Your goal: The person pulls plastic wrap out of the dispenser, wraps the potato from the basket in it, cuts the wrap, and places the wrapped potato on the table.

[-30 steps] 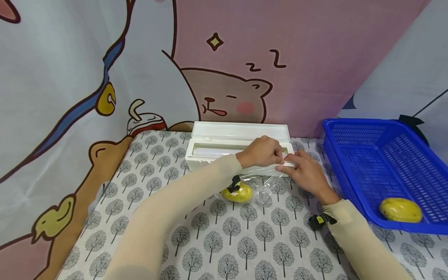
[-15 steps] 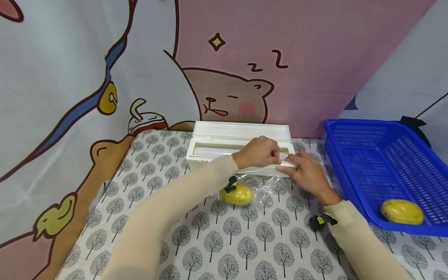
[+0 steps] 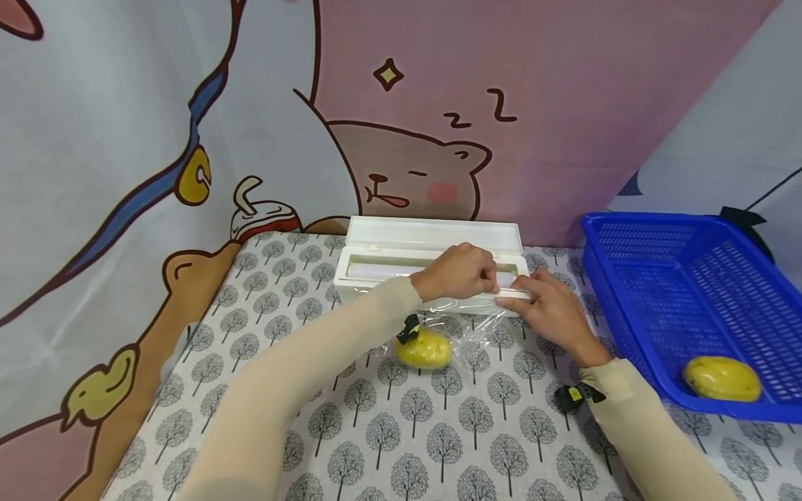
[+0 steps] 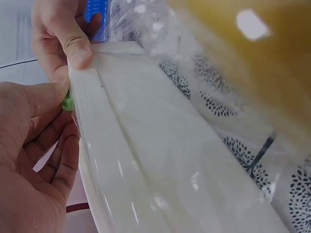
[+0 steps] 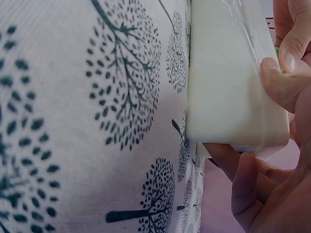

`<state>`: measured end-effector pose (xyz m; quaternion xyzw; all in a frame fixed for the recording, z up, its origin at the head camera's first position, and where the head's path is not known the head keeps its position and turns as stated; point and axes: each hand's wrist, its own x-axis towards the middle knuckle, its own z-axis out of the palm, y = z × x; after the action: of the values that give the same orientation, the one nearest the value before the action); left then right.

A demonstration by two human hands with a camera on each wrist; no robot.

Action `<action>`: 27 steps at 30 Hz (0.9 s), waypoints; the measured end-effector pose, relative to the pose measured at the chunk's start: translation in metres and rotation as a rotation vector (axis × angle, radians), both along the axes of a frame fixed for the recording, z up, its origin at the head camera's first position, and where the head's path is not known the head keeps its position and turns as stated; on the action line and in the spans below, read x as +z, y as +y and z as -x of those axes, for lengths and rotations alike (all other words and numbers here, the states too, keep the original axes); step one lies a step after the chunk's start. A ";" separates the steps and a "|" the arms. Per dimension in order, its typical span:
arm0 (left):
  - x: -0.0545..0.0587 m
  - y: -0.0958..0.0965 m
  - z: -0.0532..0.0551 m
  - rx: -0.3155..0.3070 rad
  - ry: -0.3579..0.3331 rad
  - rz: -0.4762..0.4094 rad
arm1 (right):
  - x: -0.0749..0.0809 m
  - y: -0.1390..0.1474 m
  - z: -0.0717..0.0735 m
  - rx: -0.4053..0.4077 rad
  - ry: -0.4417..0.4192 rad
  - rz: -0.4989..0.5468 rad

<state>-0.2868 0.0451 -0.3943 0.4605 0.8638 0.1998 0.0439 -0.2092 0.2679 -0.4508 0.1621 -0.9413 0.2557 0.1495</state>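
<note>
A white cling film box [image 3: 432, 236] with its lid raised stands at the back of the table, a pale roll [image 3: 382, 271] inside. My left hand [image 3: 460, 271] pinches a small green slide cutter [image 4: 68, 103] at the front top edge of the box. The right hand [image 3: 554, 313] grips the box's right end, thumb in front and fingers round the end and underneath. Clear cling film [image 3: 479, 332] runs from that edge over the front, down to an oval yellow fruit [image 3: 425, 350]. The film covers the fruit, and part of it is hidden behind the left wrist camera.
A blue plastic basket [image 3: 639, 313] stands at the right with another yellow fruit [image 3: 722, 379] in its near corner. A tree-patterned cloth [image 3: 376, 445] covers the table. Printed fabric [image 3: 551, 104] hangs just behind the box.
My left hand has slid a little left along the box's front edge, away from the right hand. The right hand keeps its grip on the box end.
</note>
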 end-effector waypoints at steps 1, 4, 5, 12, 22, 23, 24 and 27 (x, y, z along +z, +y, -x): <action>0.000 0.000 0.000 0.000 0.001 0.000 | 0.000 0.000 0.000 0.000 0.001 -0.001; 0.000 -0.001 0.000 0.000 0.005 -0.001 | 0.000 0.000 0.000 0.001 0.004 -0.003; 0.000 -0.001 0.000 0.001 0.006 -0.001 | 0.000 0.000 0.000 0.003 0.006 -0.003; -0.001 -0.004 0.000 0.008 0.007 -0.008 | 0.000 0.001 0.000 -0.006 0.007 -0.011; -0.002 -0.007 0.000 0.001 0.000 -0.016 | 0.000 0.000 0.000 -0.010 -0.011 -0.013; -0.002 -0.007 0.000 0.000 0.002 -0.017 | 0.000 0.000 0.000 -0.010 -0.011 -0.013; -0.002 -0.008 0.000 -0.002 0.004 -0.017 | 0.000 0.000 0.000 -0.010 -0.011 -0.013; -0.003 -0.008 0.001 -0.006 0.013 -0.016 | -0.001 0.000 0.001 -0.010 -0.010 -0.010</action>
<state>-0.2875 0.0367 -0.3969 0.4647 0.8610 0.2036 0.0351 -0.2097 0.2683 -0.4516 0.1569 -0.9441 0.2508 0.1454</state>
